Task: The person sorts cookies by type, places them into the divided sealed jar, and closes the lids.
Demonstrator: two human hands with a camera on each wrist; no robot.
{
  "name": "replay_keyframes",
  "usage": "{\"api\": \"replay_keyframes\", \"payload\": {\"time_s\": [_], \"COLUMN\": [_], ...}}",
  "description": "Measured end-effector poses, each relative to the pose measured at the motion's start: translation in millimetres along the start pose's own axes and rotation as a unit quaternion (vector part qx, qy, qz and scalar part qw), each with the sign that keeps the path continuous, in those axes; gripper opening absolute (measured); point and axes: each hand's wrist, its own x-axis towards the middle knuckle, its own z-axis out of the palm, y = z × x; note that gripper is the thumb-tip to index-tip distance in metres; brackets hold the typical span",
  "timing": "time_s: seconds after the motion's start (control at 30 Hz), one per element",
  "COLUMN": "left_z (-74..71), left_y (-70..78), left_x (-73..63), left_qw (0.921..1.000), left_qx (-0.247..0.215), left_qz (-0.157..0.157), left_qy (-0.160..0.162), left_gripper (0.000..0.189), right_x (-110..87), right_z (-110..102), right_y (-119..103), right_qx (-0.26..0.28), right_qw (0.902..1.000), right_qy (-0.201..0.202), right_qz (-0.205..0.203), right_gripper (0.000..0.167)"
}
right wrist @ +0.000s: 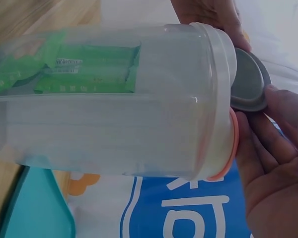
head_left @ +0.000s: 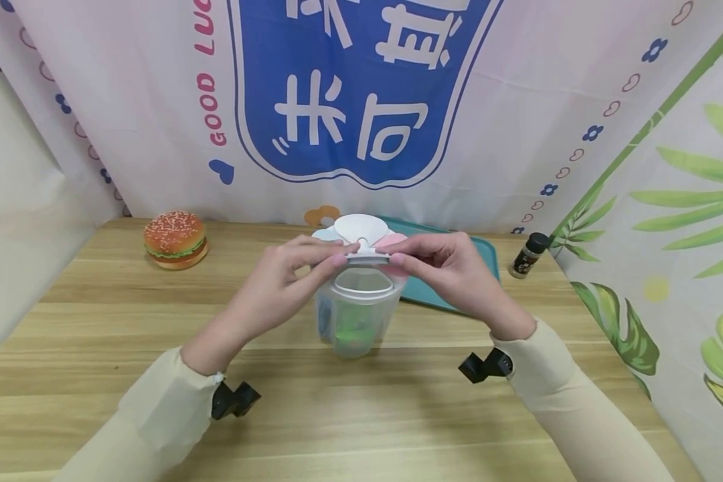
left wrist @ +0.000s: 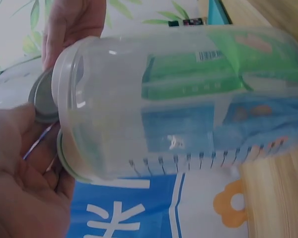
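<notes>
A clear plastic storage container (head_left: 378, 314) with several compartments stands upright on the table. My left hand (head_left: 277, 284) and right hand (head_left: 460, 276) pinch the two sides of a small flip lid (head_left: 368, 258) on its near side. This lid is raised, and the compartment opening (head_left: 363, 280) shows below it. In the right wrist view the lid's grey underside (right wrist: 249, 82) faces the container. The white lid (head_left: 360, 229) behind lies flat, with a blue lid (head_left: 327, 235) and a pink lid (head_left: 391, 239) beside it. Green packets (left wrist: 188, 74) and blue packets (left wrist: 181, 126) lie inside.
Behind the container and to its right lies a teal tray (head_left: 434, 292). A toy hamburger (head_left: 176, 239) sits at the back left. A black-capped seasoning bottle (head_left: 528, 256) stands at the back right. A printed curtain (head_left: 156, 134) hangs along the table's (head_left: 126, 348) far edge.
</notes>
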Motion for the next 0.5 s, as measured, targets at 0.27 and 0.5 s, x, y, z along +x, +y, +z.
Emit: {"api": "replay_keyframes", "payload": {"time_s": [0.27,0.5], "left_z": [-9.4,-11.2], "left_y": [-5.6,-8.8], "left_x": [0.0,-1.4], "left_qw": [0.9971,0.9941], "left_qx": [0.033,0.05], "left_qz": [0.019,0.046], "left_qy": [-0.066,-0.084], "left_gripper": [0.033,0.037], "right_x": [-4.4,-8.3], "right_z": [-4.2,-3.8], "right_y": [0.9,2.2], "right_qx": [-0.065,-0.094], "right_qw": [0.9941,0.9848], "right_qy": [-0.04,-0.059], "right_qz": [-0.077,-0.134], "right_gripper": [0.025,0.024]}}
